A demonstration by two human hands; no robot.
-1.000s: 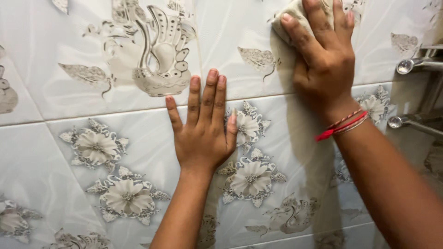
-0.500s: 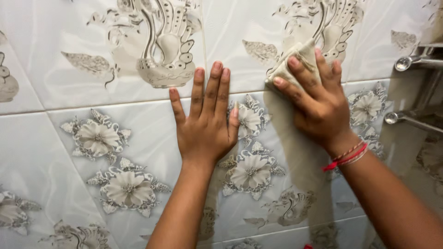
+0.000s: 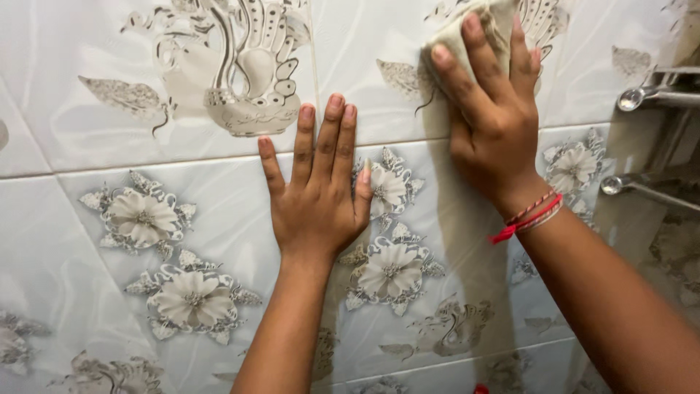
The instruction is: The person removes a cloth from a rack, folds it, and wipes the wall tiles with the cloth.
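My left hand (image 3: 319,195) lies flat on the glossy white tiled wall (image 3: 87,248), fingers together and pointing up, holding nothing. My right hand (image 3: 492,117) presses a small pale cloth (image 3: 456,40) against the wall at the upper right; most of the cloth is hidden under my fingers. A red thread band circles my right wrist. The tiles carry grey flower prints (image 3: 193,299) and a swan-like motif (image 3: 251,73) above my left hand.
Two shiny metal rods (image 3: 649,95) stick out from the wall at the right edge, one above the other, close to my right forearm. Grout lines cross the wall level with my left fingers and lower down.
My right hand with the cloth went down the wall, then back up toward the top right. My left hand has stayed flat in the same spot.
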